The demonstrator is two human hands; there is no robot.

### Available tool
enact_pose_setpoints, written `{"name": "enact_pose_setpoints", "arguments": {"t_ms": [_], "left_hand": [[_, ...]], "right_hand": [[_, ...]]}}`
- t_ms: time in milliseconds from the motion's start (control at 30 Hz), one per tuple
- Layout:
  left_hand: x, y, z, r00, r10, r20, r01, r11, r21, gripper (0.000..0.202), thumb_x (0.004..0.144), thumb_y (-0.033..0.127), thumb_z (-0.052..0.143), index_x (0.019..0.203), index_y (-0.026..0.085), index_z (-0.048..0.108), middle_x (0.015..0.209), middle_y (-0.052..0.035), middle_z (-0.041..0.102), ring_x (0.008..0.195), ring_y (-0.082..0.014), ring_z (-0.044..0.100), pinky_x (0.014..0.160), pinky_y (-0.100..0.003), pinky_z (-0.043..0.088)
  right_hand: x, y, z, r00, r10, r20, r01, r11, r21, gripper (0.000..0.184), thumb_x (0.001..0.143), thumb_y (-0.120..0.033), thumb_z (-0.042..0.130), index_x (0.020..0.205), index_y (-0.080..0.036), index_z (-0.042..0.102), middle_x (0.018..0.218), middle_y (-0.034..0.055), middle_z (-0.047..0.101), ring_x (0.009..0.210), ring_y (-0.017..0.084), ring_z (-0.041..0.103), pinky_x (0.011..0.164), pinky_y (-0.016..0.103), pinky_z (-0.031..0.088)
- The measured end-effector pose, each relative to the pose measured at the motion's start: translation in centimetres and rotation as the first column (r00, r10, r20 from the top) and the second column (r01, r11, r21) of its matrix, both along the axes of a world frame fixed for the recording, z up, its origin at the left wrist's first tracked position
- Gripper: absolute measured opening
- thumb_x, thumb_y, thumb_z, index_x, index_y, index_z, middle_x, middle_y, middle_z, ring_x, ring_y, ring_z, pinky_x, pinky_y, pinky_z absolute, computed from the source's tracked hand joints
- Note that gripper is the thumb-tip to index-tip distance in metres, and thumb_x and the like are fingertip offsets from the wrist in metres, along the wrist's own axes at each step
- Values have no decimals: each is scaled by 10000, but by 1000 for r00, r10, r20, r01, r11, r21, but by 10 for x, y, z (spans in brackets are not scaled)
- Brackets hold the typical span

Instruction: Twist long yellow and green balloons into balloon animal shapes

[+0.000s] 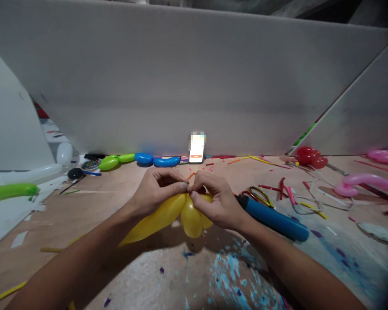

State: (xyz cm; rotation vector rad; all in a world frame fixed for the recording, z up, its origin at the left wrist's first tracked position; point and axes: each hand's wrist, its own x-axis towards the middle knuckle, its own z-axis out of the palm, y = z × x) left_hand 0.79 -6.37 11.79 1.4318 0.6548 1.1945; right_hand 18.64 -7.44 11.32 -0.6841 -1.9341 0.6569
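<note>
A yellow modelling balloon (193,220) hangs below my fingers, with a long section reaching down to the left and rounded bubbles in the middle. My left hand (160,189) pinches the balloon where its sections meet. Close against it, my right hand (215,198) also pinches that spot, its thumb and forefinger pressed together. What lies between the fingertips is small and mostly hidden. To the right of my right hand lies a blue balloon pump (274,218), and scissors (260,196) with yellow and red handles rest behind it.
A lit phone (196,147) leans on the grey board (181,77) at the back. Green (110,162) and blue balloons (161,162) lie along its base. Red (312,157) and pink balloons (368,183) are at right, among uninflated strips. A green balloon (11,192) is at left.
</note>
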Motion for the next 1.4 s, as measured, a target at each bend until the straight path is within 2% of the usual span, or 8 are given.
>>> {"name": "enact_pose_setpoints", "arguments": {"t_ms": [200, 367, 600, 933, 1067, 1233, 1300, 1400], "left_hand": [[-5, 6, 0, 999, -29, -30, 32, 995, 90, 63, 733, 216, 758, 736, 176, 709, 738, -10, 701, 680, -97, 636, 644, -195, 502], [-2, 9, -4, 999, -10, -47, 21, 973, 228, 56, 777, 214, 716, 772, 180, 673, 755, -15, 667, 713, -114, 614, 663, -232, 494], [2, 6, -6, 982, 147, -119, -96, 930, 356, 23, 792, 184, 680, 772, 187, 669, 727, -6, 627, 675, -112, 567, 622, -245, 439], [-4, 8, -1, 941, 226, -251, -153, 948, 280, 25, 759, 200, 663, 749, 181, 675, 742, -30, 673, 685, -156, 610, 636, -298, 459], [-3, 6, 0, 898, 298, -324, -175, 918, 357, 54, 774, 180, 637, 745, 186, 682, 731, -21, 670, 680, -149, 594, 632, -294, 441], [0, 2, -1, 787, 480, -389, -217, 804, 553, 93, 792, 144, 627, 754, 197, 693, 732, -12, 663, 743, -151, 572, 681, -292, 432], [0, 0, -2, 782, 489, -387, -216, 795, 567, 96, 803, 142, 619, 773, 196, 692, 733, -15, 660, 744, -153, 570, 672, -291, 434], [0, 0, -3, 793, 486, -367, -201, 778, 596, 103, 812, 138, 610, 779, 194, 690, 736, -21, 651, 743, -153, 568, 664, -289, 435]], "right_hand": [[4, 5, 2, 995, 91, 28, -81, 965, -250, 71, 821, -205, 555, 772, -165, 585, 743, 5, 555, 665, 112, 491, 611, 249, 391], [7, 10, 4, 989, 150, -15, -143, 907, -397, 200, 809, -304, 635, 959, -174, 658, 669, -33, 486, 588, 88, 421, 547, 220, 344], [4, 14, -3, 977, 184, -105, -212, 851, -480, 207, 780, -359, 667, 718, -163, 660, 683, -5, 579, 608, 99, 490, 555, 232, 366], [-1, 6, -5, 998, 39, -45, -51, 956, -287, 180, 832, -262, 581, 680, -168, 560, 654, -16, 546, 602, 101, 472, 558, 236, 359], [-4, 0, -8, 992, -118, 47, 119, 993, -12, 179, 838, -173, 543, 660, -172, 521, 638, -20, 507, 597, 101, 444, 571, 244, 348], [-7, 3, -16, 961, -248, 121, 200, 928, 316, 201, 837, -124, 531, 642, -170, 519, 653, 9, 509, 665, 132, 462, 639, 284, 359], [-6, 4, -15, 955, -266, 129, 217, 928, 302, 177, 845, -148, 551, 668, -167, 557, 664, 14, 538, 666, 134, 477, 645, 288, 367], [-4, 6, -9, 962, -234, 141, 217, 968, 125, 131, 837, -213, 607, 714, -171, 620, 672, 8, 595, 638, 124, 499, 619, 274, 381]]}}
